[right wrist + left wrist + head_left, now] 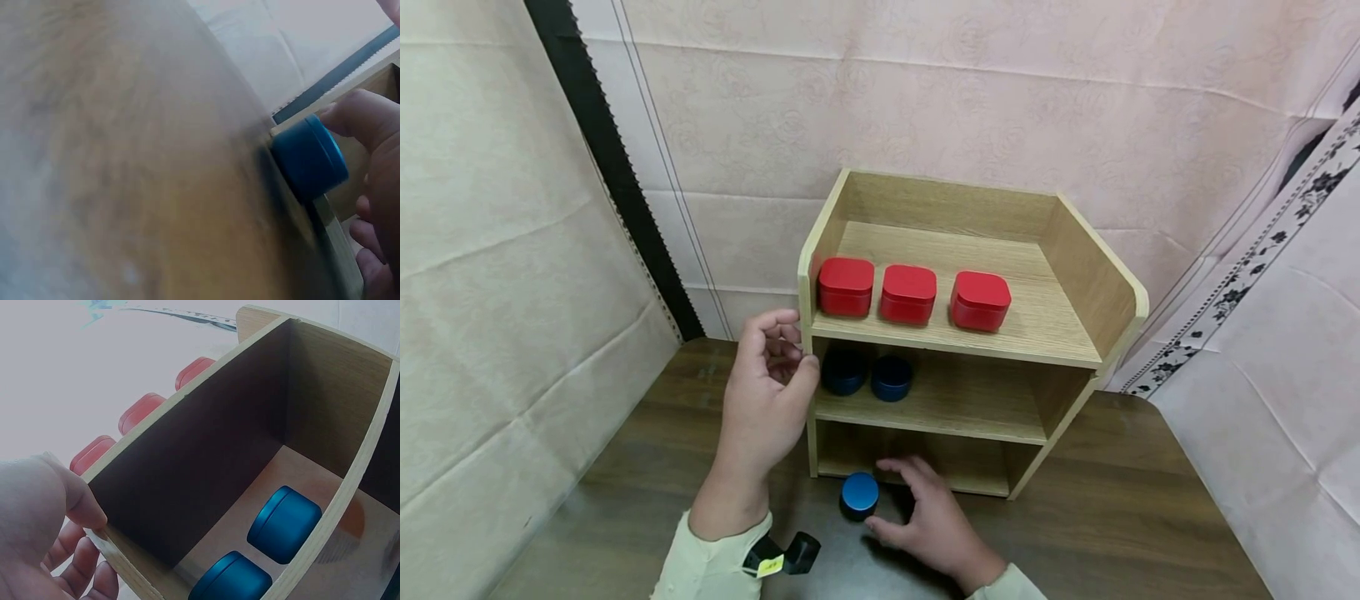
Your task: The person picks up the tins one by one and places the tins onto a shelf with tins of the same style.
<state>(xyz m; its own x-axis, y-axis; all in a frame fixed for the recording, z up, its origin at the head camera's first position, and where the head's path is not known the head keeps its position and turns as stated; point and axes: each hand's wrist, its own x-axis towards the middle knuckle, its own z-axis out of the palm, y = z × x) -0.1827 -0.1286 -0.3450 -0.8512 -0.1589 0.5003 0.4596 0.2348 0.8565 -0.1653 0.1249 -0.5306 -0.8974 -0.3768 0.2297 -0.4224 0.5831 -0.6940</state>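
A wooden shelf (925, 427) stands on the table, and my left hand (767, 392) grips its left side panel, thumb on the front edge (125, 565). In front of the bottom level, a round blue tin (860, 493) sits on the tabletop. My right hand (928, 521) is just right of this tin, thumb and fingers spread; in the right wrist view a fingertip is at the rim of the blue tin (309, 159). Two more blue tins (891, 379) (284, 525) are on the middle level, close to the left hand.
Three red square tins, a left one (846, 287), a middle one (908, 294) and a right one (981, 301), line the front of the top level. Pale cloth (925, 108) hangs behind and on both sides. The brown wooden table (1120, 500) lies beneath.
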